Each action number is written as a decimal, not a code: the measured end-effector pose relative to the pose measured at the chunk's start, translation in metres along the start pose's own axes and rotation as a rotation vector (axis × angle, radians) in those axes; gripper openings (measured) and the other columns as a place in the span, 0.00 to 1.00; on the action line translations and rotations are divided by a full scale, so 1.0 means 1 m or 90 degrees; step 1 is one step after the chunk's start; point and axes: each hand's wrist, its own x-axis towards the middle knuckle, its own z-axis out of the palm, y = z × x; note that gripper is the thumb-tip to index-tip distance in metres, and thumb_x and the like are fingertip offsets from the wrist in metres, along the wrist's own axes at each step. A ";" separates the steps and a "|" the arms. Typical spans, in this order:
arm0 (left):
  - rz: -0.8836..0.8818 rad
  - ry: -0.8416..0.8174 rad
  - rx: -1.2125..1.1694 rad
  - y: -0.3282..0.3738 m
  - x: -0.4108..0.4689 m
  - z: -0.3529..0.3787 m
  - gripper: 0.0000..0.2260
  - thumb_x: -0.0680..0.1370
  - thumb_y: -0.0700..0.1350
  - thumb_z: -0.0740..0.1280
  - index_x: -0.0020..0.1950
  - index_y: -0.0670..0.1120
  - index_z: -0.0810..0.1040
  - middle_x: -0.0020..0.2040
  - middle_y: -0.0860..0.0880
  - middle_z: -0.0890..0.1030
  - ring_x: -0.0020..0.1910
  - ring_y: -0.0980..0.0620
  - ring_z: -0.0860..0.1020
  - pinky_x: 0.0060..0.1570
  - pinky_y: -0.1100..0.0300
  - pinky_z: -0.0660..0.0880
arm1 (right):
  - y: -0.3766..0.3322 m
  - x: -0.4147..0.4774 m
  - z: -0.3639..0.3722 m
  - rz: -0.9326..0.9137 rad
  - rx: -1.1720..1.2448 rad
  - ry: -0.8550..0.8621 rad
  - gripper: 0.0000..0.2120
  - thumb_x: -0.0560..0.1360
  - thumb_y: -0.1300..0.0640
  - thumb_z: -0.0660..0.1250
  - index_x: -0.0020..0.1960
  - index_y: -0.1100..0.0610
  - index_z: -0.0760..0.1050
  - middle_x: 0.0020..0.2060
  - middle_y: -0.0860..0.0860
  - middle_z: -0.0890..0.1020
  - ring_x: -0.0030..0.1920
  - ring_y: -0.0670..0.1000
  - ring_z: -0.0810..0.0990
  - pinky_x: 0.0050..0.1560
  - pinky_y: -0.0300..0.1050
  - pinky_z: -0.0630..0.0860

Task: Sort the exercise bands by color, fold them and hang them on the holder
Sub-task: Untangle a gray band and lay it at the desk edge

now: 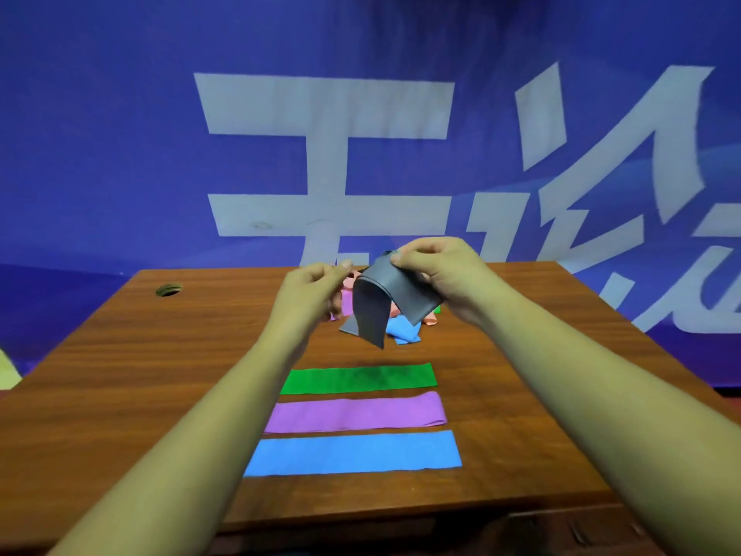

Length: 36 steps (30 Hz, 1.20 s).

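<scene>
Item: grey band [381, 302], raised above the far middle of the table [120, 355]. All places below are given from it.

- Right hand [437, 274]: pinches the upper right part of the grey band between thumb and fingers. The band arches over and its free end hangs down toward the near side.
- Left hand [308, 294]: just left of the grey band, fingers curled with the thumb meeting the fingertips. Whether it holds an edge of the band cannot be told; the view is blurred there.
- Unsorted pile [405, 331]: directly beneath and behind the grey band, on the table. Blue, pink and salmon pieces show, with a speck of green at the right. Count not readable.
- Green band [359, 379]: nearer than the grey band, laid flat and crosswise.
- Purple band [357, 412]: next nearer, flat, parallel to the green, apart from it.
- Blue band [353, 453]: nearest of the three, flat, parallel.
- Cable hole [168, 290]: far to the left, in the tabletop.
- Holder: not in view.

Status, as judged: sorting is partly done. Three colours have a row each; the grey band looks to be the fourth in hand. The pile is left to sort. No laid band shows a fold, so folding seems not yet begun, and hanging is wholly outstanding.
</scene>
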 end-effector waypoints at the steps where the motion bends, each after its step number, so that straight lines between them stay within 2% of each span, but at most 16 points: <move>1: 0.025 0.007 0.016 0.001 -0.003 -0.003 0.15 0.78 0.50 0.69 0.32 0.49 0.74 0.26 0.49 0.73 0.25 0.53 0.70 0.28 0.62 0.65 | -0.005 -0.005 -0.004 0.005 -0.027 -0.029 0.03 0.74 0.60 0.72 0.44 0.59 0.81 0.36 0.51 0.81 0.36 0.47 0.77 0.36 0.39 0.73; 3: 0.087 -0.043 0.021 0.007 -0.010 -0.006 0.06 0.77 0.49 0.70 0.43 0.49 0.78 0.35 0.51 0.79 0.33 0.57 0.76 0.37 0.63 0.71 | -0.013 -0.013 -0.012 0.030 -0.061 -0.107 0.03 0.73 0.61 0.72 0.45 0.61 0.81 0.37 0.52 0.81 0.36 0.47 0.78 0.36 0.38 0.73; 4: 0.104 -0.115 0.025 0.009 -0.014 -0.006 0.07 0.76 0.50 0.72 0.51 0.50 0.79 0.44 0.53 0.82 0.42 0.59 0.80 0.45 0.64 0.74 | -0.017 -0.017 -0.015 0.042 -0.075 -0.150 0.04 0.73 0.61 0.72 0.46 0.62 0.82 0.37 0.52 0.82 0.36 0.48 0.79 0.36 0.38 0.74; 6: 0.119 -0.291 0.056 0.013 -0.023 -0.004 0.21 0.72 0.51 0.73 0.64 0.52 0.76 0.61 0.54 0.80 0.61 0.59 0.77 0.58 0.63 0.74 | -0.024 -0.025 -0.022 0.055 -0.094 -0.225 0.07 0.74 0.62 0.71 0.49 0.65 0.81 0.38 0.53 0.82 0.38 0.48 0.79 0.37 0.38 0.74; 7: 0.107 -0.367 0.069 0.015 -0.028 -0.001 0.24 0.71 0.51 0.72 0.67 0.52 0.75 0.64 0.55 0.79 0.64 0.58 0.76 0.60 0.63 0.74 | -0.027 -0.029 -0.025 0.059 -0.090 -0.252 0.07 0.74 0.62 0.71 0.50 0.66 0.81 0.38 0.54 0.83 0.38 0.48 0.80 0.37 0.38 0.75; 9: 0.075 -0.447 0.073 0.019 -0.039 0.005 0.24 0.71 0.50 0.72 0.65 0.48 0.76 0.61 0.52 0.81 0.61 0.56 0.77 0.58 0.61 0.74 | -0.030 -0.036 -0.029 0.069 -0.075 -0.283 0.07 0.75 0.63 0.70 0.51 0.66 0.80 0.39 0.54 0.83 0.38 0.48 0.81 0.36 0.36 0.75; 12: 0.051 -0.412 0.100 0.018 -0.047 0.013 0.25 0.70 0.55 0.74 0.62 0.44 0.76 0.57 0.43 0.80 0.53 0.54 0.77 0.58 0.53 0.72 | -0.029 -0.043 -0.038 0.074 -0.073 -0.269 0.10 0.74 0.62 0.71 0.52 0.67 0.81 0.40 0.55 0.83 0.39 0.48 0.82 0.37 0.36 0.76; 14: 0.048 -0.388 0.111 0.019 -0.053 0.019 0.20 0.73 0.52 0.74 0.60 0.46 0.76 0.52 0.47 0.81 0.48 0.56 0.79 0.52 0.60 0.74 | -0.023 -0.046 -0.047 0.093 -0.049 -0.241 0.11 0.73 0.63 0.72 0.53 0.67 0.81 0.40 0.55 0.83 0.39 0.48 0.82 0.37 0.38 0.77; 16: 0.020 -0.373 0.036 0.019 -0.059 0.028 0.16 0.75 0.45 0.73 0.61 0.46 0.75 0.50 0.48 0.82 0.45 0.55 0.82 0.46 0.64 0.77 | -0.013 -0.052 -0.056 0.136 0.012 -0.211 0.11 0.74 0.63 0.71 0.55 0.65 0.81 0.42 0.55 0.84 0.40 0.48 0.83 0.38 0.39 0.78; 19: 0.012 -0.301 -0.011 0.012 -0.064 0.041 0.16 0.74 0.46 0.73 0.58 0.45 0.76 0.44 0.49 0.81 0.38 0.54 0.80 0.39 0.62 0.76 | 0.013 -0.061 -0.064 0.224 0.236 -0.148 0.12 0.70 0.61 0.71 0.54 0.61 0.81 0.44 0.56 0.82 0.39 0.50 0.81 0.38 0.42 0.78; 21: 0.004 -0.252 0.019 0.004 -0.065 0.048 0.13 0.74 0.48 0.74 0.54 0.47 0.76 0.38 0.51 0.79 0.34 0.54 0.76 0.36 0.61 0.74 | 0.035 -0.069 -0.064 0.259 0.418 -0.098 0.12 0.69 0.63 0.70 0.52 0.63 0.80 0.45 0.57 0.82 0.38 0.51 0.81 0.36 0.42 0.79; 23: 0.011 -0.231 0.037 -0.004 -0.068 0.058 0.12 0.74 0.49 0.74 0.52 0.48 0.75 0.38 0.52 0.78 0.33 0.55 0.75 0.35 0.61 0.73 | 0.055 -0.076 -0.060 0.279 0.505 -0.055 0.11 0.70 0.67 0.68 0.53 0.65 0.79 0.45 0.58 0.82 0.38 0.51 0.81 0.36 0.41 0.80; 27: 0.014 -0.239 0.136 -0.013 -0.073 0.071 0.15 0.73 0.50 0.74 0.53 0.49 0.72 0.45 0.51 0.79 0.36 0.56 0.75 0.35 0.64 0.74 | 0.079 -0.080 -0.066 0.275 0.423 0.034 0.12 0.76 0.72 0.62 0.57 0.64 0.76 0.45 0.58 0.80 0.41 0.51 0.79 0.37 0.39 0.80; 32: -0.066 -0.460 0.257 -0.031 -0.074 0.078 0.20 0.68 0.55 0.78 0.55 0.50 0.76 0.47 0.52 0.86 0.43 0.56 0.82 0.51 0.55 0.77 | 0.092 -0.087 -0.104 0.232 0.247 0.192 0.11 0.74 0.73 0.64 0.50 0.61 0.78 0.41 0.58 0.81 0.40 0.53 0.80 0.44 0.46 0.78; 34: -0.121 -0.532 0.251 -0.037 -0.077 0.081 0.19 0.67 0.54 0.76 0.55 0.49 0.81 0.47 0.50 0.86 0.44 0.52 0.83 0.49 0.55 0.77 | 0.098 -0.093 -0.119 0.213 0.249 0.246 0.09 0.75 0.73 0.63 0.48 0.63 0.78 0.41 0.59 0.82 0.41 0.55 0.81 0.52 0.51 0.78; 36: -0.173 -0.549 0.194 -0.045 -0.080 0.085 0.16 0.70 0.50 0.75 0.54 0.44 0.83 0.46 0.45 0.85 0.43 0.51 0.81 0.46 0.57 0.75 | 0.104 -0.101 -0.134 0.204 0.261 0.288 0.09 0.75 0.73 0.61 0.47 0.63 0.78 0.41 0.59 0.82 0.42 0.56 0.81 0.50 0.51 0.78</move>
